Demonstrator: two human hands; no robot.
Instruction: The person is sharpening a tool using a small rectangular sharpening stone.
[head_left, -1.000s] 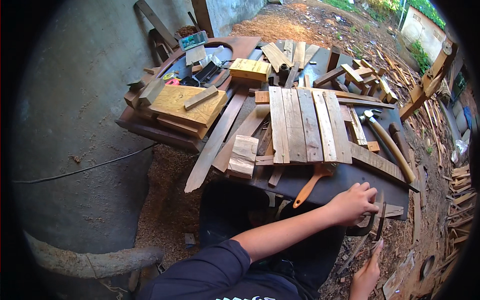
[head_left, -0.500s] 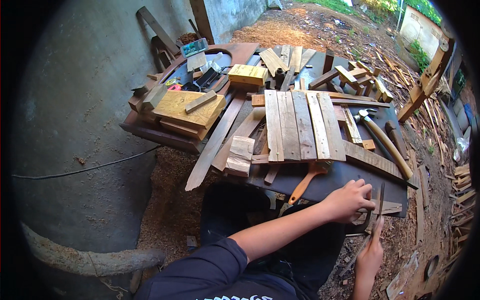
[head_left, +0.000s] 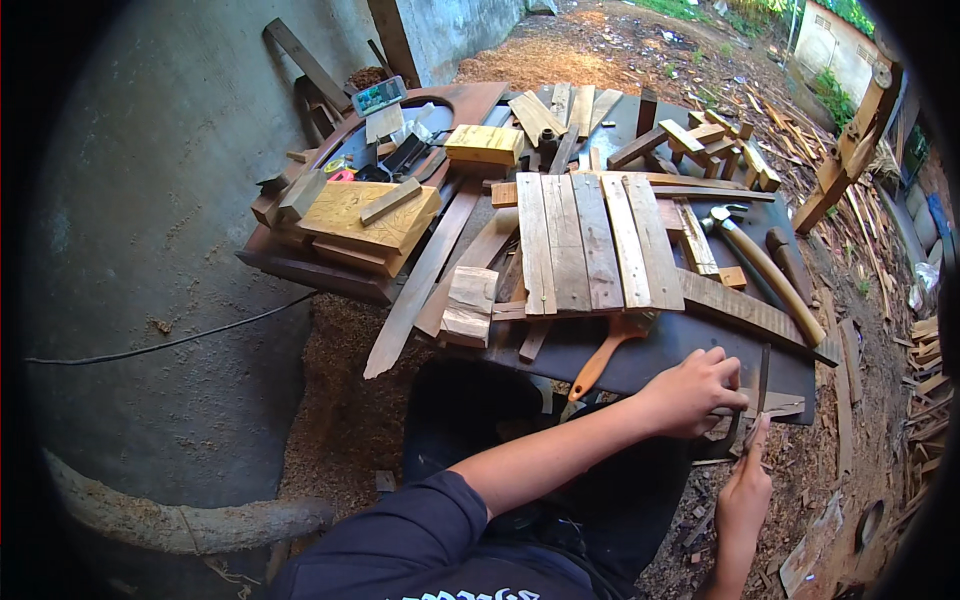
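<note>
Near the table's right front corner, my left hand [head_left: 690, 396] is closed in a fist beside a dark curved metal piece [head_left: 733, 432]. What its fingers hold is hidden. My right hand [head_left: 745, 497], lower and to the right, grips a thin, dark, flat tool [head_left: 764, 378], file-like or blade-like, with the index finger stretched along it. That tool points away from me, past the left hand's fingertips. It crosses a pale strip of wood [head_left: 787, 404] at the table edge; whether they touch I cannot tell.
A slatted wooden panel [head_left: 603, 245] lies mid-table, with an orange-handled brush [head_left: 596, 366] at its front edge. Right of it are a claw hammer [head_left: 765, 262] and a long ridged board [head_left: 745, 312]. Wood blocks [head_left: 358, 215] and a phone [head_left: 379, 95] are at left.
My right hand and the thin tool have moved slightly forward, away from me. The left hand stays closed in about the same place. The whole view has shifted a little.
</note>
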